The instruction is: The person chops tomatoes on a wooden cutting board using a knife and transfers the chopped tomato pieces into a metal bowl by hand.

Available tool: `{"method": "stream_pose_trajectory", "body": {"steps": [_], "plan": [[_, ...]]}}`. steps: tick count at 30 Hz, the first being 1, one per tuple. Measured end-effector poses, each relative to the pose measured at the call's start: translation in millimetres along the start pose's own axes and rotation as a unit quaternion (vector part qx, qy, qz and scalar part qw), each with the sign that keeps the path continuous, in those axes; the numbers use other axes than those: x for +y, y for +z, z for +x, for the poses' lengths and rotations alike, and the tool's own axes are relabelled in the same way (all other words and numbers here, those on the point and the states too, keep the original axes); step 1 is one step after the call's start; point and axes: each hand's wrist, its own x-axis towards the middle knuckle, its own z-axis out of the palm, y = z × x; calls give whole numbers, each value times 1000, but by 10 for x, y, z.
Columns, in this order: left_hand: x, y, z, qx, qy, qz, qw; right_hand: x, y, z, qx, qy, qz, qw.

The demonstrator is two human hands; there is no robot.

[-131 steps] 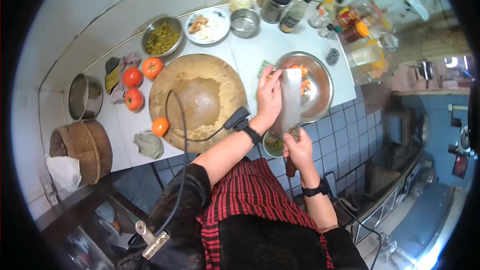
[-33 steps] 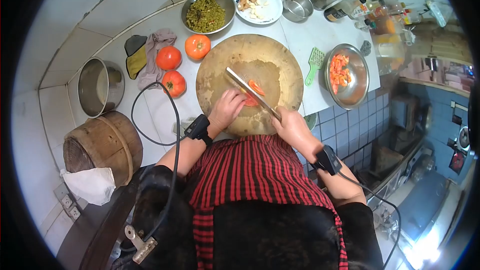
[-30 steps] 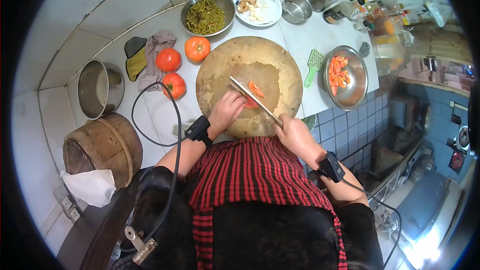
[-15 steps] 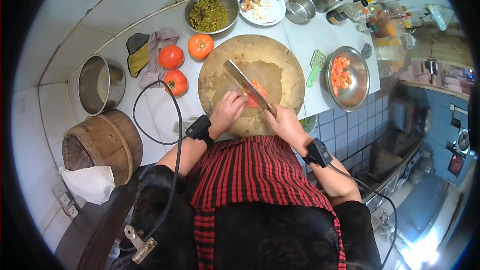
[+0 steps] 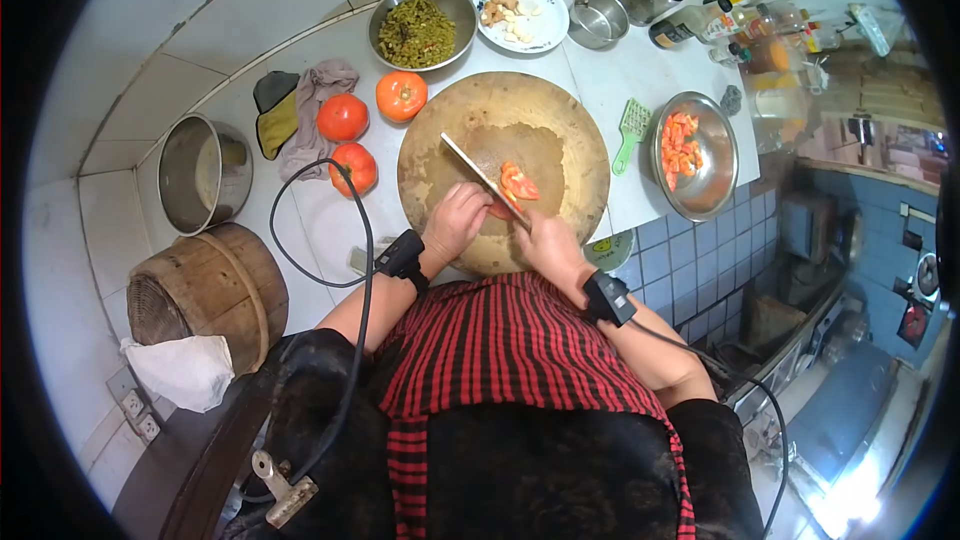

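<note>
My right hand point(image 5: 550, 245) grips the handle of a kitchen knife point(image 5: 472, 163), whose blade slants up and left over the round wooden chopping board point(image 5: 580, 140). The fingertips of my left hand point(image 5: 456, 222) are curled on a tomato piece close to the blade's left side, largely hidden by fingers and blade. Cut tomato point(image 5: 518, 182) lies on the board to the right of the blade. Three whole tomatoes, one near the board's upper left edge point(image 5: 401, 96) and two farther left, sit on the counter.
A steel bowl point(image 5: 735, 165) of chopped tomato and a green grater point(image 5: 630, 145) stand right. Behind are a bowl of chopped greens point(image 5: 467, 10), a plate point(image 5: 553, 30) of ginger and garlic, and several bottles. A pot point(image 5: 243, 195) and wooden bucket point(image 5: 215, 290) stand left.
The knife and my right hand have shifted left and slightly down, toward my left hand. More cut tomato now shows to the right of the blade.
</note>
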Motion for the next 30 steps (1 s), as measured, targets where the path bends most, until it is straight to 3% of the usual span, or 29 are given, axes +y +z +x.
{"method": "stream_pose_trajectory", "body": {"steps": [5,14,22,26,30], "plan": [[38,16,-31,8,-20,-21,1000,-178,-437,-96,-18,-2,78,997],[-8,48,-55,11,-20,0,1000,-237,-374,-294,-73,36,-18,997],[-4,30,-37,14,-12,-17,1000,-1,42,-82,2,-9,12,1000],[-2,-10,63,-50,-3,-30,998,-59,-303,-189,75,-40,120,989],[66,-56,359,-152,21,-23,988,-29,-560,-212,133,-46,129,982]]}}
